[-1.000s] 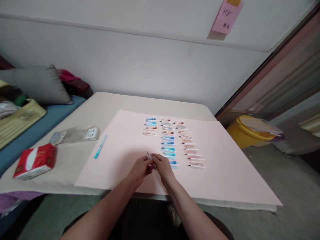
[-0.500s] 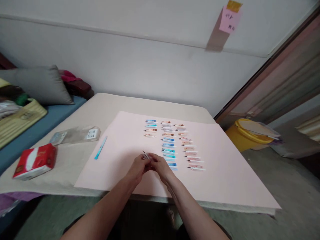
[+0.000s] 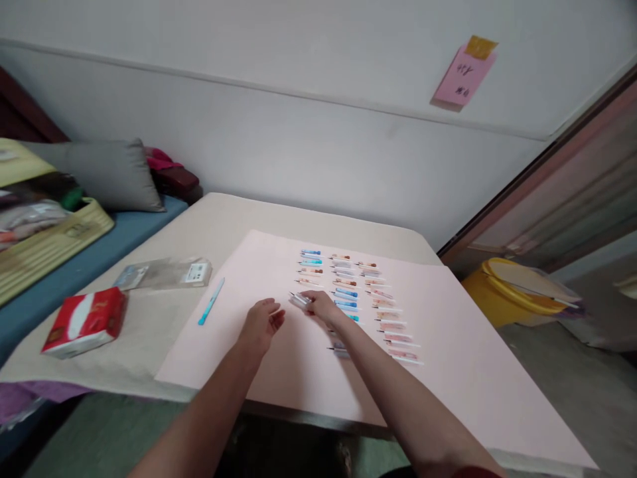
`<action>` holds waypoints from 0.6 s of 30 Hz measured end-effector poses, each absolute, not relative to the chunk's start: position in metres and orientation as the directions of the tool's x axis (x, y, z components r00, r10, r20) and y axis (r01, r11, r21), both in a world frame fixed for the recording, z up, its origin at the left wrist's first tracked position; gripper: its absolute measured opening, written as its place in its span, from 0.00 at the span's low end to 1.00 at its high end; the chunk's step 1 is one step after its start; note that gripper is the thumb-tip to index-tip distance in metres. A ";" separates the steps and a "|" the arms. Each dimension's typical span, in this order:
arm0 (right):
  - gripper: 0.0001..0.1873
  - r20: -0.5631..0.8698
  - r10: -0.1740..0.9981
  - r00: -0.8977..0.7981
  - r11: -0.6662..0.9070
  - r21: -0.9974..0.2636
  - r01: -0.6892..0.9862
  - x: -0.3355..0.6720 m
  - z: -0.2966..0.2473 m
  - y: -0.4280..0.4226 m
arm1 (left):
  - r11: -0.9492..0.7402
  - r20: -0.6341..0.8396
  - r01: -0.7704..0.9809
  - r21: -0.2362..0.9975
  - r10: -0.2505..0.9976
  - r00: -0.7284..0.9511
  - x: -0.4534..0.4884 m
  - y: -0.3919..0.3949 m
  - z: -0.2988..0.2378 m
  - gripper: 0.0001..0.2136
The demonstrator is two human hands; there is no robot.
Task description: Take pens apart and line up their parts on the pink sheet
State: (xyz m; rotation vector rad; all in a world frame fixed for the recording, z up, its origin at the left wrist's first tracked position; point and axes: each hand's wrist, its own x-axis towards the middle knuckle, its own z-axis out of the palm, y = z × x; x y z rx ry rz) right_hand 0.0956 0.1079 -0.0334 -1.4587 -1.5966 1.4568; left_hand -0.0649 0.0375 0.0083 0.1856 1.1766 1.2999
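Observation:
My right hand point(image 3: 321, 304) pinches a pen point(image 3: 300, 301), pale with a dark tip pointing up and left, just above the pink sheet point(image 3: 293, 372). A second pale piece seems to lie along it, too blurred to tell apart. To the left, my left hand point(image 3: 261, 322) hovers with loosely curled, parted fingers and nothing in it. Several slim pens lie in three columns beyond and right of my right hand, among them a blue pen point(image 3: 347, 293) and a brown-topped pen point(image 3: 344, 283). My right forearm hides part of the middle column.
A lone light-blue pen point(image 3: 212, 302) lies at the sheet's left side. Beside the sheet are a clear plastic package point(image 3: 172, 273) and a red tissue pack point(image 3: 87, 322) on the table. A yellow bucket point(image 3: 502, 299) stands on the floor at right; a pink note point(image 3: 462, 76) hangs on the wall.
My hands were together around the pen and have separated. The right hand has carried it slightly away from me, toward the columns; the left has let go. The view has shifted.

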 end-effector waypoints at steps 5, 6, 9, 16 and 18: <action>0.24 -0.302 0.898 -0.320 -0.090 -0.838 0.538 0.104 -0.041 0.142 | 0.271 -0.580 -0.720 0.640 0.785 -0.220 -0.087 0.043 0.018 0.07; 0.24 -0.305 0.894 -0.328 -0.073 -0.821 0.566 0.105 -0.042 0.146 | 0.266 -0.585 -0.729 0.630 0.780 -0.220 -0.089 0.044 0.019 0.06; 0.24 -0.309 0.889 -0.338 -0.025 -0.769 0.638 0.108 -0.047 0.154 | 0.265 -0.598 -0.753 0.602 0.775 -0.205 -0.091 0.044 0.023 0.05; 0.25 -0.276 0.890 -0.363 0.090 -0.673 0.734 0.111 -0.054 0.158 | 0.294 -0.625 -0.763 0.575 0.760 -0.178 -0.088 0.044 0.025 0.05; 0.26 -0.260 0.890 -0.376 0.124 -0.655 0.746 0.111 -0.053 0.158 | 0.299 -0.628 -0.762 0.574 0.758 -0.176 -0.088 0.044 0.025 0.06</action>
